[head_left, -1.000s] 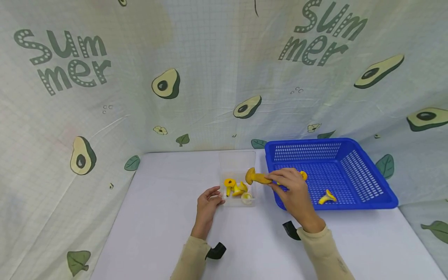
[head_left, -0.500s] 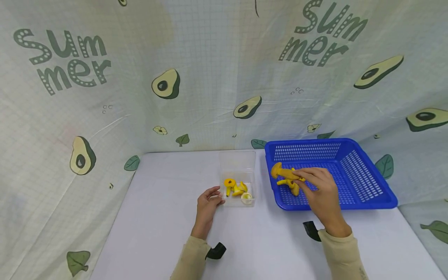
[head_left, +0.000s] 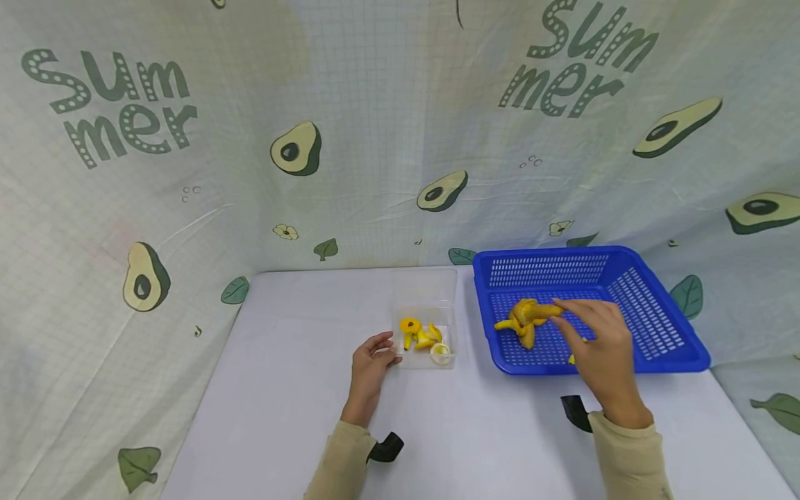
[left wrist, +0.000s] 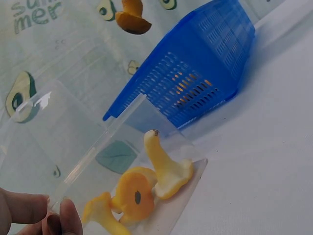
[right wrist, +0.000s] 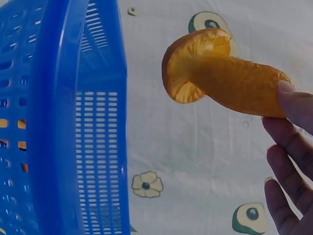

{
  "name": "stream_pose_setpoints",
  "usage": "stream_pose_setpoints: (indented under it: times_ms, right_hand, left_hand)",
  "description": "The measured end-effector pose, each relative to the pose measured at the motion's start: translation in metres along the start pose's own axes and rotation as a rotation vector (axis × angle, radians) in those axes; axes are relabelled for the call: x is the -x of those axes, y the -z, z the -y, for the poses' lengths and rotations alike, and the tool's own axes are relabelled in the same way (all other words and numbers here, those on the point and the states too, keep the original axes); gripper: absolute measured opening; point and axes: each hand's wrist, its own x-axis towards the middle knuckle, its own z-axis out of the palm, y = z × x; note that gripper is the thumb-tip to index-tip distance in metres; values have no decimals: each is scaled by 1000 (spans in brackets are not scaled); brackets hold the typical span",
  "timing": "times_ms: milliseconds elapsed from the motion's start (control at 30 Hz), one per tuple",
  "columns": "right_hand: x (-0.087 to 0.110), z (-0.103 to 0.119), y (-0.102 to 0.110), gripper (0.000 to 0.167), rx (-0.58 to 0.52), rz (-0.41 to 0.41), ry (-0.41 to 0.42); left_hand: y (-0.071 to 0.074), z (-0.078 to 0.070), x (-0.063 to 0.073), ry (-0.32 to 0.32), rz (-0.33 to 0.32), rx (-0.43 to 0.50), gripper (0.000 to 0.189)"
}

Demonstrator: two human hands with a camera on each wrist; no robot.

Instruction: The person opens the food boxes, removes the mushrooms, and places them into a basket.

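My right hand (head_left: 603,354) pinches an orange-yellow mushroom (right wrist: 234,83) by its stem end, between thumb and fingertips. Seen from the head, that mushroom overlaps another yellow mushroom (head_left: 527,339) in the blue basket (head_left: 665,309). A further piece (head_left: 571,359) shows beside my right hand, which partly hides it. My left hand (head_left: 369,371) grips the left edge of a clear plastic box (left wrist: 102,139) with its lid raised at the back. Inside the box are several yellow mushrooms (left wrist: 168,174), plus a small round whitish piece (head_left: 440,353) at the front right corner.
The blue basket stands at the right of the white table (head_left: 281,389), its high slotted walls close to the box's right side. A printed curtain (head_left: 369,139) hangs behind the table. Black camera mounts (head_left: 385,448) jut from both wrists.
My right hand has carried the mushroom rightward from beside the box to over the basket, bringing it against the mushrooms there. The left hand stays at the box.
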Motion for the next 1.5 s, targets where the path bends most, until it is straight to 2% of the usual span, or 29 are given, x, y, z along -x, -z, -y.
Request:
stream_pose_setpoints:
  times_ms: [333,533,867,1167,1500]
  right_hand:
    - [-2,-5,1,41,26,-58,-84]
    - [2,1,-7,39,20,25,-84]
    - [10,15,-42,41,-72,191,50]
    - [16,34,-74,34,-28,304,100]
    - [19,48,-101,34,-35,385,138]
  left_hand:
    - [0,1,-1,9,-2,8,38]
    - [0,1,-1,2,-2,11,39]
    - [0,3,0,1,-1,8,38]
    - [-1,2,1,8,-4,2,38]
    - [-1,2,1,11,-7,7,38]
